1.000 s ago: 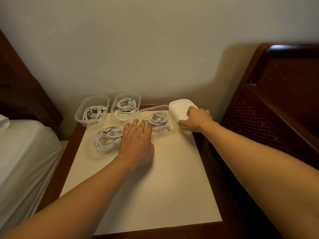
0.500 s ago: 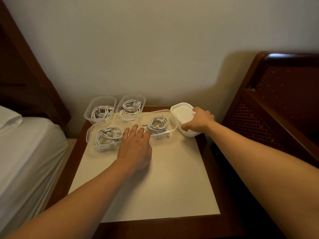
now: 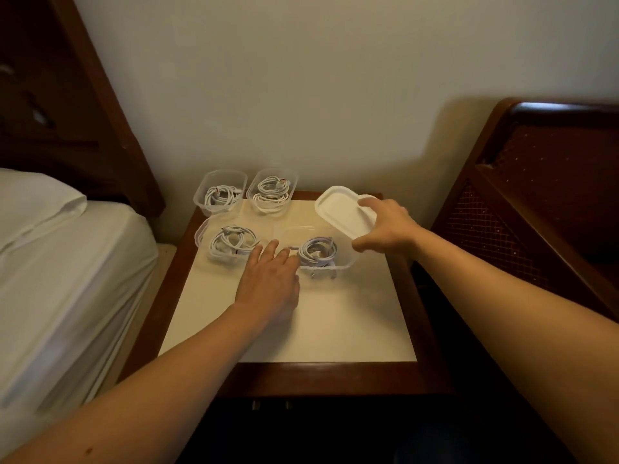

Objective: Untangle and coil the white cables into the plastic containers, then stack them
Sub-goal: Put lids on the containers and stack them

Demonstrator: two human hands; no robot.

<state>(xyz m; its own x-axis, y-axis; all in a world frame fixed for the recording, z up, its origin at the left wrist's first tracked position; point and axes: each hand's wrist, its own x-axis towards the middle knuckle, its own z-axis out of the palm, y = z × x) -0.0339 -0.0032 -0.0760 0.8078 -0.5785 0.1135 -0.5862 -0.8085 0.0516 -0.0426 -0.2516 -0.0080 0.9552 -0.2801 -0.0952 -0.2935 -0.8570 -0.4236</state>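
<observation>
Several clear plastic containers sit on the bedside table, each with a coiled white cable. Two stand at the back: one left, one right. Two stand in front: one left and one right, whose cable coil shows inside. My left hand lies flat with straight fingers touching that front right container's left edge. My right hand grips a white lid, held tilted above the container's far right corner.
A bed with white sheets and a pillow lies to the left, its dark headboard behind. A dark wooden chair or bed frame stands to the right. A wall runs behind the table.
My right hand has lifted the white lid off the table's back right corner and brought it left over the front right container. My left hand has stayed by the container.
</observation>
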